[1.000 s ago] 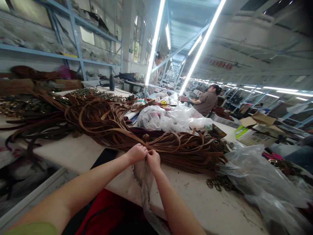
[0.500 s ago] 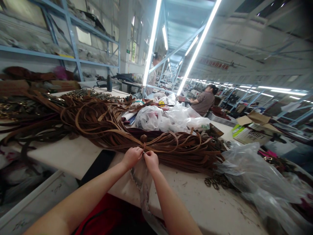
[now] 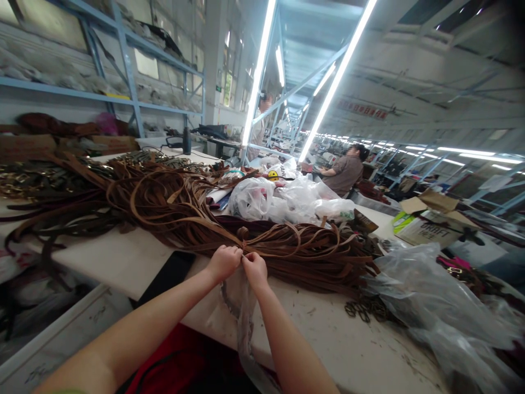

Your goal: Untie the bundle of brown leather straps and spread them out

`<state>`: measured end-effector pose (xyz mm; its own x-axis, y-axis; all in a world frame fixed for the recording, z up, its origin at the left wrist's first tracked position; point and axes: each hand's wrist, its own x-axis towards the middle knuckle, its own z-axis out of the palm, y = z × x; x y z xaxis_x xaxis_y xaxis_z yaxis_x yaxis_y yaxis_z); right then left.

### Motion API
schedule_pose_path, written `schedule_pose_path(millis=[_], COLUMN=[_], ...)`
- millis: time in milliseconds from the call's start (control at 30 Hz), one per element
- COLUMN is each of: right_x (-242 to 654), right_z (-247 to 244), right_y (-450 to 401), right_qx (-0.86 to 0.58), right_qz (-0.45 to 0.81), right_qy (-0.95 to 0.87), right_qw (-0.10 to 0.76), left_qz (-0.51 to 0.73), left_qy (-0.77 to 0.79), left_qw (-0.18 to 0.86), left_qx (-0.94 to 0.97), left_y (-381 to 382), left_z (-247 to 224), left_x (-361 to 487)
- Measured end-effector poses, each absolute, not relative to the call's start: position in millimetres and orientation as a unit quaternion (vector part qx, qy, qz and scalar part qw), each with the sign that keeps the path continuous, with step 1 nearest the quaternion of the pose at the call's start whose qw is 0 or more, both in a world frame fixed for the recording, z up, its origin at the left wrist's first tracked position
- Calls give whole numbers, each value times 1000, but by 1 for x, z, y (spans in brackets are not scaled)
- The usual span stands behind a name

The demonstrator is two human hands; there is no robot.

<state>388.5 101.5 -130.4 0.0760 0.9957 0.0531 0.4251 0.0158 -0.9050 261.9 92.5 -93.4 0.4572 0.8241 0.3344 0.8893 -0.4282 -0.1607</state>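
A long bundle of brown leather straps lies across the white table, gathered at a reddish tie. Right below that tie, my left hand and my right hand meet, fingertips pinched together. What sits between the fingertips is too small to make out. A strip of clear plastic hangs down beneath the hands and over the table's front edge. Left of my left hand, a flat black object rests on the table.
White plastic bags lie behind the straps. Clear plastic sheeting, metal rings and an open carton are at the right. More straps with metal buckles are piled left. A seated person and a standing person are farther back.
The view has shifted slightly, so the scene sits a little farther right. Both hands remain pinched together below the tie, with hardly any visible movement.
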Motion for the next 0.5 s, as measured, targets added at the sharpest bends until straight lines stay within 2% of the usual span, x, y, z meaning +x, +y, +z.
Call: schedule_pose_path(millis=[167, 400, 500], right_x=[390, 390, 392], right_z=[-133, -134, -131], right_y=[99, 96, 95], right_qx=[-611, -602, -603], right_qz=[346, 346, 345], right_qy=[-586, -591, -587], right_qw=[404, 411, 416], left_qz=[-132, -111, -122], left_qy=[-582, -520, -541], left_qw=[148, 139, 137], left_qx=[-789, -836, -821], left_y=[84, 83, 83], left_z=[-103, -89, -86], left_x=[260, 264, 264])
